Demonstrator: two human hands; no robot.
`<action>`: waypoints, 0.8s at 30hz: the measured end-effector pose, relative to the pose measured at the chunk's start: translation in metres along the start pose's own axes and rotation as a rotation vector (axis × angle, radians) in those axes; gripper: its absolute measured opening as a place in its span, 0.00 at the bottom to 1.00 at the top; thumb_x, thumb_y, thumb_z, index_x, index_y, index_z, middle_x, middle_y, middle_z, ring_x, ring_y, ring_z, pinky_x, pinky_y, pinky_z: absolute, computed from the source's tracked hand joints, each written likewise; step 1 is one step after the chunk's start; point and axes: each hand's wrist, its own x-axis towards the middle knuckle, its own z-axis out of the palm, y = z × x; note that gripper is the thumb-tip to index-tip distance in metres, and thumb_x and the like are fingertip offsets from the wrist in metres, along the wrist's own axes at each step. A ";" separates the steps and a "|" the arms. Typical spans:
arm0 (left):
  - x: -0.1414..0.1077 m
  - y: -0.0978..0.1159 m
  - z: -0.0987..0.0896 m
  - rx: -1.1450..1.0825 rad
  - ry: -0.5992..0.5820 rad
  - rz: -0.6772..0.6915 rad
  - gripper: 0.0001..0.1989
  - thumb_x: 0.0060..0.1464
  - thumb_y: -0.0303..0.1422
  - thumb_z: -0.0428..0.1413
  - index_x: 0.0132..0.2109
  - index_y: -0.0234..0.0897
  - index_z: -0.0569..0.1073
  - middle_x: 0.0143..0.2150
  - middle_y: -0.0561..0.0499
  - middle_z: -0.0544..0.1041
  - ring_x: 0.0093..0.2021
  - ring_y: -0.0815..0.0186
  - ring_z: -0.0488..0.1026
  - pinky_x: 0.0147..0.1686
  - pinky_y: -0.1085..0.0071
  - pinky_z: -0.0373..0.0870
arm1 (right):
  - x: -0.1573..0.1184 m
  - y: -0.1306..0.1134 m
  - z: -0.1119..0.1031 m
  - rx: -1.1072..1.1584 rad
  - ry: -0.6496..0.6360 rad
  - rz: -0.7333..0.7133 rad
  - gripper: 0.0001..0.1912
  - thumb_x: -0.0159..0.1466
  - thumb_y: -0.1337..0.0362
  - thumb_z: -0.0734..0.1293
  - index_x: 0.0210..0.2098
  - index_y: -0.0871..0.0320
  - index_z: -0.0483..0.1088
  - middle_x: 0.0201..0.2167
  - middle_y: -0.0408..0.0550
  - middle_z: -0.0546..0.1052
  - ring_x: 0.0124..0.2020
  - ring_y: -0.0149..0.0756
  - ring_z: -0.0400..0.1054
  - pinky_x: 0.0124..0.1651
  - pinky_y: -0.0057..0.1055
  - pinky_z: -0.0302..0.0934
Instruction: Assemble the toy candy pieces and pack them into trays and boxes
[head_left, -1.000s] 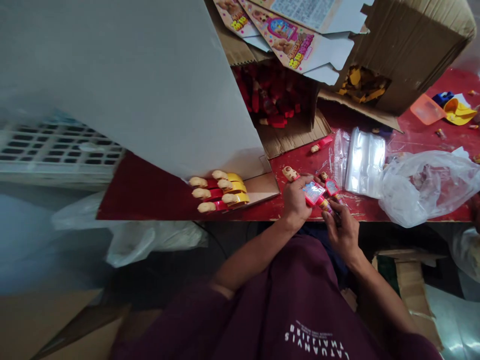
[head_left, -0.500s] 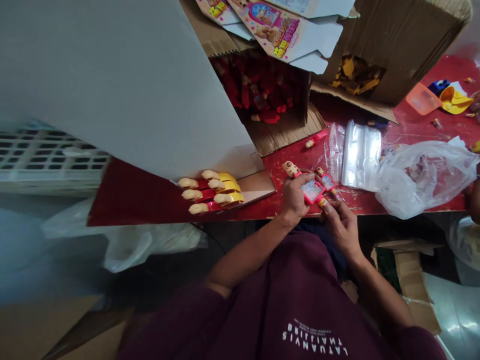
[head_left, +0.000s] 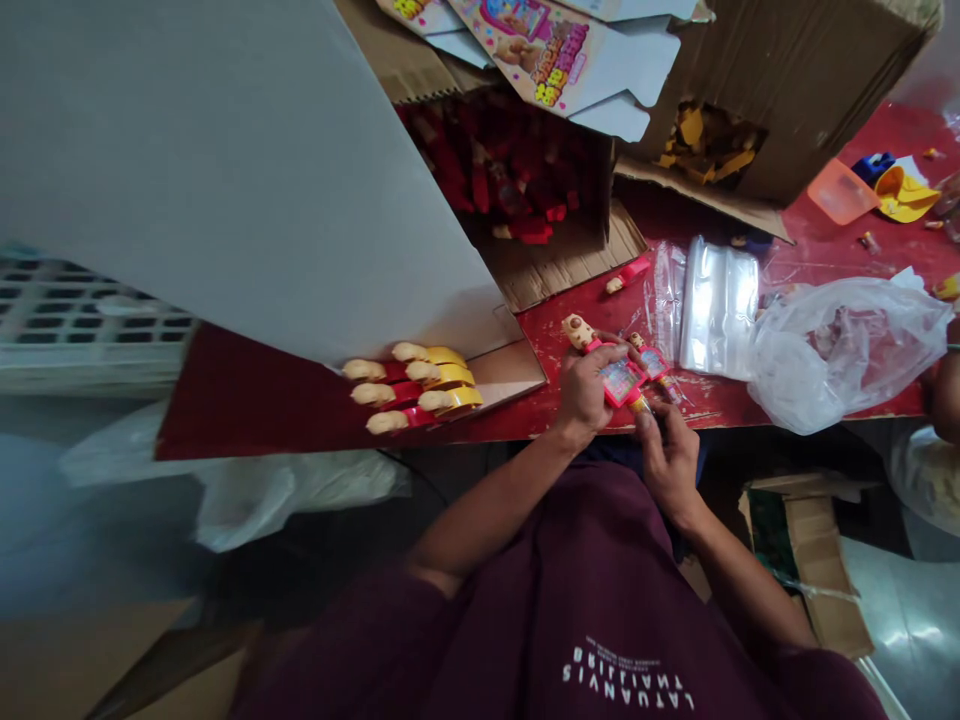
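Note:
My left hand (head_left: 586,392) is wrapped round a red toy (head_left: 621,380) with a clear front panel and a beige figure head at its upper end. The fingers of my right hand (head_left: 670,455) pinch the yellow lower end of the same toy. A second, similar red toy (head_left: 652,362) lies on the red table (head_left: 559,335) just beyond my hands. Further off is a small red piece with a beige tip (head_left: 628,275). To the left, several red and yellow pieces with beige heads (head_left: 420,385) lie in rows near the table's edge.
An open carton (head_left: 562,265) of red pieces stands behind, under printed boxes (head_left: 555,60). Beside it is a carton (head_left: 795,100) with yellow pieces. Clear plastic sleeves (head_left: 720,310) and a plastic bag (head_left: 840,350) lie right. Another person's hand (head_left: 946,395) shows at the right edge.
The view has shifted slightly. My right hand has moved a little down and left at the toy's lower end; my left hand keeps its hold.

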 end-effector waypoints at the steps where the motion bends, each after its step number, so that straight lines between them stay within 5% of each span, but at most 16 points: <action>1: 0.000 0.001 0.001 0.000 -0.024 -0.005 0.10 0.36 0.30 0.62 0.29 0.37 0.70 0.22 0.54 0.76 0.24 0.63 0.77 0.30 0.68 0.74 | 0.002 -0.004 -0.001 0.138 -0.082 0.155 0.21 0.67 0.45 0.64 0.36 0.57 0.72 0.21 0.40 0.70 0.18 0.28 0.59 0.22 0.27 0.59; 3: 0.001 0.004 0.001 0.001 -0.064 -0.031 0.10 0.37 0.30 0.62 0.30 0.37 0.70 0.23 0.53 0.76 0.24 0.63 0.77 0.30 0.68 0.74 | 0.006 -0.012 -0.002 0.399 -0.274 0.454 0.25 0.67 0.41 0.60 0.33 0.57 0.71 0.15 0.34 0.59 0.12 0.24 0.45 0.14 0.25 0.45; 5: 0.005 0.007 0.001 0.001 -0.088 -0.061 0.10 0.37 0.30 0.61 0.30 0.37 0.70 0.23 0.53 0.76 0.25 0.62 0.77 0.31 0.67 0.75 | 0.010 -0.016 -0.001 0.500 -0.378 0.571 0.29 0.67 0.38 0.58 0.31 0.58 0.71 0.13 0.33 0.56 0.11 0.24 0.41 0.12 0.25 0.40; 9: 0.011 0.012 -0.002 -0.009 -0.062 -0.050 0.10 0.37 0.29 0.61 0.30 0.37 0.69 0.23 0.54 0.76 0.25 0.63 0.77 0.33 0.67 0.77 | 0.007 -0.011 0.008 0.165 -0.037 0.184 0.25 0.62 0.40 0.68 0.37 0.57 0.74 0.26 0.44 0.75 0.23 0.30 0.65 0.25 0.26 0.61; 12: 0.009 0.012 -0.004 -0.004 -0.064 -0.027 0.09 0.37 0.29 0.61 0.30 0.37 0.70 0.23 0.54 0.76 0.25 0.63 0.77 0.34 0.66 0.77 | 0.003 -0.009 0.013 0.110 0.088 0.091 0.24 0.57 0.43 0.73 0.41 0.56 0.74 0.31 0.45 0.77 0.27 0.30 0.67 0.29 0.27 0.63; 16: 0.006 0.013 -0.006 0.018 -0.172 -0.119 0.10 0.36 0.29 0.61 0.30 0.36 0.71 0.24 0.53 0.76 0.28 0.60 0.79 0.34 0.64 0.77 | 0.003 -0.017 0.013 0.585 -0.294 0.549 0.24 0.65 0.40 0.64 0.34 0.57 0.71 0.14 0.33 0.57 0.13 0.24 0.42 0.14 0.24 0.43; 18: 0.007 0.014 -0.006 0.014 -0.222 -0.176 0.10 0.37 0.29 0.62 0.31 0.36 0.71 0.25 0.52 0.76 0.29 0.59 0.79 0.34 0.63 0.77 | 0.003 -0.018 0.013 0.670 -0.388 0.644 0.28 0.66 0.38 0.60 0.33 0.58 0.71 0.13 0.32 0.55 0.12 0.24 0.40 0.12 0.24 0.42; 20: 0.009 0.013 -0.006 0.013 -0.215 -0.174 0.09 0.38 0.29 0.62 0.31 0.36 0.71 0.24 0.52 0.76 0.29 0.59 0.79 0.34 0.64 0.77 | 0.001 -0.014 0.015 0.527 -0.257 0.507 0.27 0.66 0.39 0.60 0.37 0.58 0.72 0.16 0.37 0.63 0.13 0.26 0.50 0.15 0.25 0.50; 24: 0.007 0.007 -0.003 0.002 -0.089 -0.088 0.08 0.38 0.29 0.61 0.30 0.36 0.70 0.22 0.53 0.75 0.29 0.60 0.80 0.34 0.65 0.77 | -0.006 0.003 0.017 -0.094 0.165 -0.077 0.21 0.63 0.48 0.69 0.47 0.57 0.73 0.35 0.51 0.79 0.32 0.37 0.72 0.36 0.33 0.68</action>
